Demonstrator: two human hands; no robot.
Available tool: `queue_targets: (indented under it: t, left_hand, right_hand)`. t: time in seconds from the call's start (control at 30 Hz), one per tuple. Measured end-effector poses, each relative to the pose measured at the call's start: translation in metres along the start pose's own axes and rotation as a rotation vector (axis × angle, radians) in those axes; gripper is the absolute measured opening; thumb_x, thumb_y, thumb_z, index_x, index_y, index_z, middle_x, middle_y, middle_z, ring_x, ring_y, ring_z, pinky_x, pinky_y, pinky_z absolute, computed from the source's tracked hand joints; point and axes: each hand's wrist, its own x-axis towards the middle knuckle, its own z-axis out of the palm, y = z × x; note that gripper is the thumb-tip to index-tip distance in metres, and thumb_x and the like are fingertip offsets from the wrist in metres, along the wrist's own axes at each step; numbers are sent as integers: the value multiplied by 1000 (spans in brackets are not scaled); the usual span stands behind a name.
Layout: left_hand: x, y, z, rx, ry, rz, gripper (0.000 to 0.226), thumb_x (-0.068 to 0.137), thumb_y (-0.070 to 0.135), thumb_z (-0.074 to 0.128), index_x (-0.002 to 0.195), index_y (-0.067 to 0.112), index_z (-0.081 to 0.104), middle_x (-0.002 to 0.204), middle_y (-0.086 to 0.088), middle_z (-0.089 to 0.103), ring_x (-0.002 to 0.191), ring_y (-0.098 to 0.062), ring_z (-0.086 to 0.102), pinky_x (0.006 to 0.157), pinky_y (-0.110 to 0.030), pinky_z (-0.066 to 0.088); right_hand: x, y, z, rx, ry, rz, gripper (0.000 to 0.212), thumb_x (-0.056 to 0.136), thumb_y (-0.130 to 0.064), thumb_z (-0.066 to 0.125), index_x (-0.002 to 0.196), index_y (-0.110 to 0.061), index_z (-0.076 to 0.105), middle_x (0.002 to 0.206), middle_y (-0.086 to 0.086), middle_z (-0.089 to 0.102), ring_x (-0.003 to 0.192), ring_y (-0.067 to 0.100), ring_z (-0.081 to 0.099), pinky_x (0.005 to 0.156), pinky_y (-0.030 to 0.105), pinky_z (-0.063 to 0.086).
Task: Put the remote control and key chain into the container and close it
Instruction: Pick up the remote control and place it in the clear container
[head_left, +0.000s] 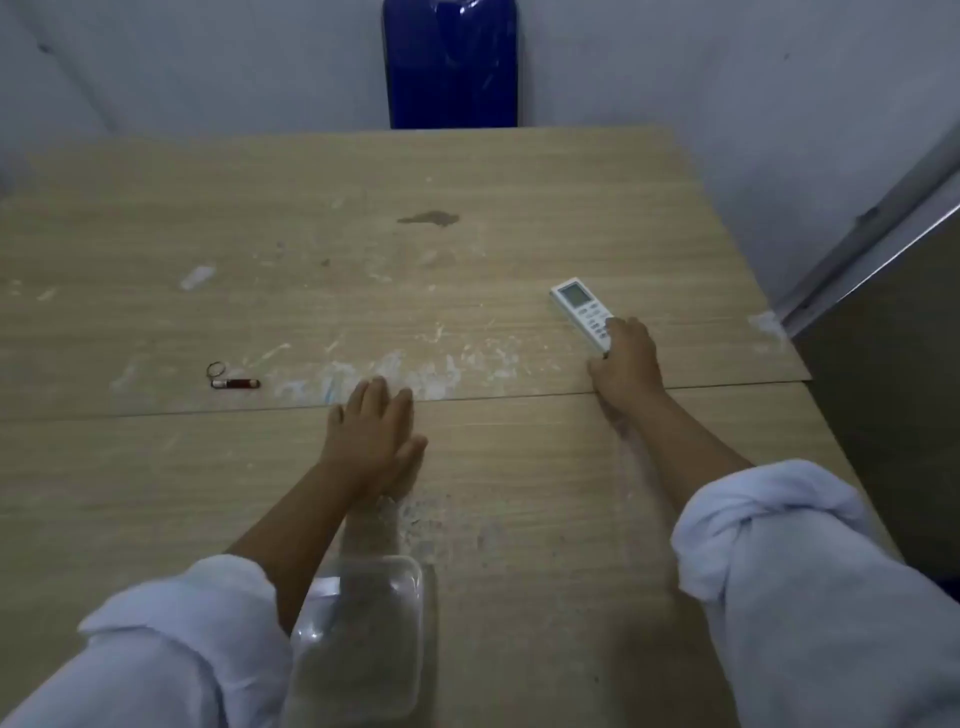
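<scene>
A white remote control (577, 305) with a small screen lies on the wooden table at the right. My right hand (626, 364) covers its near end, fingers curled around it. A key chain (232, 380), a dark red fob with a metal ring, lies at the left of the table, apart from both hands. My left hand (375, 434) rests flat on the table in the middle, fingers together, holding nothing. A clear plastic container (363, 639) sits open at the near edge, under my left forearm. Its lid cannot be made out.
The wooden table (467, 249) has white scuffs and a dark stain in the middle. A blue chair back (451, 62) stands behind its far edge. A grey metal-edged panel (883, 249) rises at the right side.
</scene>
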Motion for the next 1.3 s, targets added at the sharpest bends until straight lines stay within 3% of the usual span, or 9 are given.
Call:
queue_targets:
  t: [0.3, 0.5, 0.7, 0.83, 0.97, 1.13, 1.3]
  left_hand:
    - [2, -5, 17, 6, 85, 3, 68, 92, 54, 31, 149, 25, 7, 161, -12, 2, 148, -30, -4, 119, -54, 6]
    - [1, -6, 5, -32, 31, 20, 68, 91, 50, 40, 148, 23, 14, 160, -11, 6, 148, -30, 1, 119, -54, 11]
    - [-34, -20, -19, -149, 107, -2, 60, 89, 39, 53, 141, 14, 35, 153, -16, 29, 142, -30, 26, 115, -49, 30]
    - [-68, -36, -33, -268, 207, 27, 53, 89, 29, 58, 137, 13, 42, 150, -14, 36, 137, -30, 34, 112, -45, 33]
    - [-99, -47, -48, -331, 298, 187, 57, 88, 27, 61, 139, 12, 40, 150, -12, 38, 138, -27, 33, 114, -40, 29]
    - [-134, -55, -62, -284, 186, 384, 68, 86, 25, 64, 145, 14, 31, 157, -7, 25, 144, -22, 20, 118, -34, 18]
    - [-162, -66, -59, -286, 140, 360, 55, 86, 17, 64, 137, 9, 44, 140, -13, 47, 128, -28, 39, 110, -34, 31]
  right_hand:
    - [10, 1, 12, 30, 163, 141, 36, 85, -4, 55, 120, 5, 52, 126, 25, 51, 117, 39, 46, 95, 42, 43]
    - [-10, -10, 11, 61, 169, 116, 37, 84, -6, 56, 120, 5, 52, 126, 25, 51, 119, 37, 45, 97, 40, 41]
    - [-63, -35, 16, 162, 114, 3, 41, 78, -8, 61, 119, -3, 57, 118, 20, 58, 108, 33, 53, 90, 38, 48]
    - [-111, -56, 22, 241, 30, -99, 46, 75, -6, 62, 121, -7, 58, 116, 14, 59, 105, 27, 56, 90, 37, 51]
    - [-155, -76, 24, 307, -75, -243, 48, 73, -1, 62, 120, -13, 59, 115, 7, 59, 100, 13, 54, 89, 30, 50]
    - [-203, -100, 24, 318, -170, -390, 50, 75, -1, 69, 124, -6, 58, 120, 12, 59, 104, 15, 54, 96, 35, 51]
    - [-239, -113, 25, 299, -246, -490, 51, 77, -3, 72, 125, -4, 57, 121, 14, 59, 110, 22, 56, 96, 34, 50]
